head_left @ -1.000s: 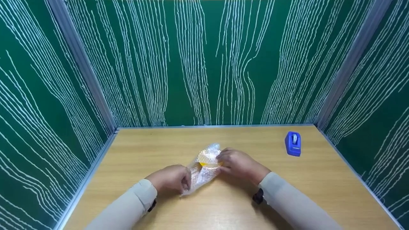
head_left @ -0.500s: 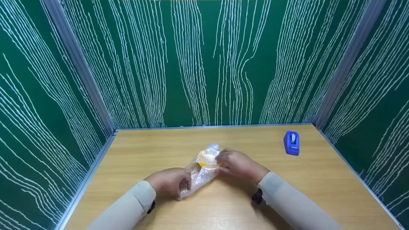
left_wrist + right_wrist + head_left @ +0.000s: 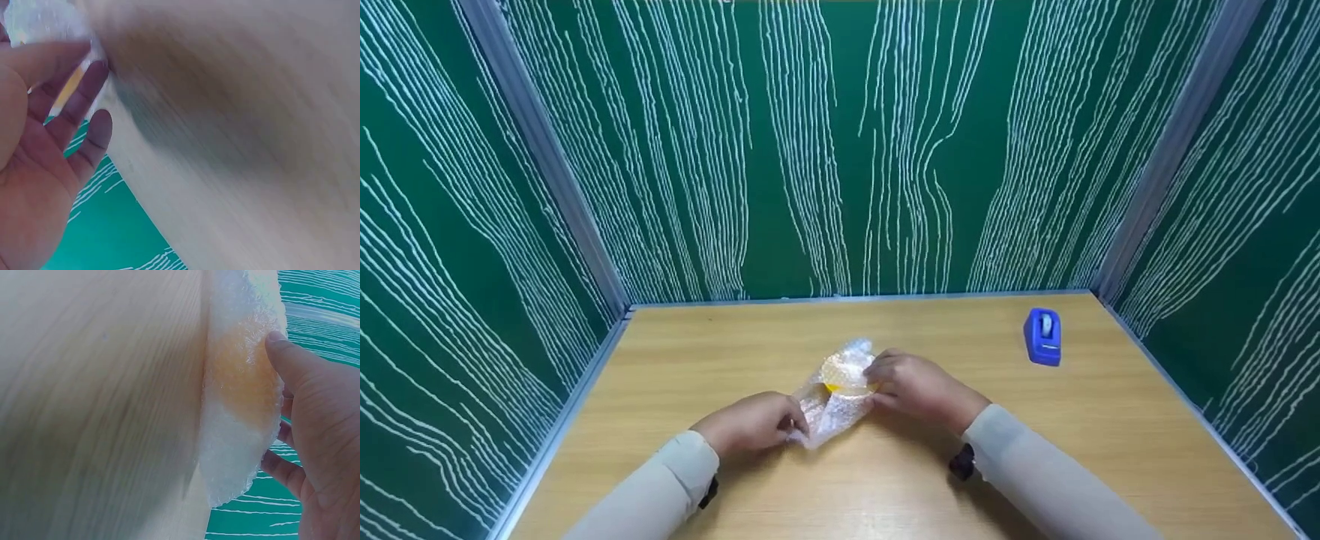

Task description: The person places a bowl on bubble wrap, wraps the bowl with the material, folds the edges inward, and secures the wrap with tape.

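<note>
A sheet of clear bubble wrap (image 3: 846,412) lies partly folded round a round yellow object (image 3: 832,388) in the middle of the table; its kind is hidden by the wrap. My left hand (image 3: 754,421) pinches the near left end of the wrap between thumb and fingers. In the left wrist view, the last fingers of that hand (image 3: 39,169) are apart from the sheet (image 3: 48,22). My right hand (image 3: 919,386) holds the right side of the bundle. The right wrist view has its thumb on the wrap (image 3: 230,455), beside the orange-yellow patch showing through, with fingers behind.
A blue tape dispenser (image 3: 1043,337) with a roll in it stands at the back right of the wooden table (image 3: 697,345). Green panels (image 3: 802,150) with white wavy lines enclose the back and both sides.
My left hand shifted along the wrap's near left end, and that end is now lifted and folded up slightly toward the bundle. The right hand has kept its hold in place.
</note>
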`<state>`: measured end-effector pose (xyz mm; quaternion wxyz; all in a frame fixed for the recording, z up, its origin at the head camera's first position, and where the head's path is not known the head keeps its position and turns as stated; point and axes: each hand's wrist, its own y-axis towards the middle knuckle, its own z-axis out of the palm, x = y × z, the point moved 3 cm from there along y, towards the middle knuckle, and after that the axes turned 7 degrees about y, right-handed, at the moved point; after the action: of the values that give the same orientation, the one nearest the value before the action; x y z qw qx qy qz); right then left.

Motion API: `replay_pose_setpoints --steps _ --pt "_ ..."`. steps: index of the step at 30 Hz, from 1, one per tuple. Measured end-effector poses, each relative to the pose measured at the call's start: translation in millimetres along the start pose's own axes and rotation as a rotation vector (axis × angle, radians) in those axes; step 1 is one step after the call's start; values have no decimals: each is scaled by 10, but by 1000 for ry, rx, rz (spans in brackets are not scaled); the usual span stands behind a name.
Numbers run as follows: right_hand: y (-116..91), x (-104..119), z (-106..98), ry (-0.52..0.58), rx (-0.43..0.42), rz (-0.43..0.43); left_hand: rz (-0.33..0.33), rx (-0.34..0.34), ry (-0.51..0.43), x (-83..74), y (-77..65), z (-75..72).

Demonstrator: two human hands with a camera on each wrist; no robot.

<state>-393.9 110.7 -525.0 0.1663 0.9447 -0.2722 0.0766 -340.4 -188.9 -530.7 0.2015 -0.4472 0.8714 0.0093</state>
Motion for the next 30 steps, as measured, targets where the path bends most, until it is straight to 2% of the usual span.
replay_pose_setpoints --steps 3,9,13,16,23,30 --pt "6 8 -2 14 5 10 28 -54 20 14 2 13" --pt "21 21 2 16 1 4 47 -220 27 39 14 -41" --pt "39 35 9 1 -18 -66 41 -288 11 25 38 -99" --pt "46 40 11 -12 -34 -120 27 -314 -16 -3 61 -124" --pt "38 36 9 -40 -26 -134 -29 -338 -98 -85 195 -168" --pt "38 15 8 -52 -49 -174 26 -416 -45 -152 408 -230"
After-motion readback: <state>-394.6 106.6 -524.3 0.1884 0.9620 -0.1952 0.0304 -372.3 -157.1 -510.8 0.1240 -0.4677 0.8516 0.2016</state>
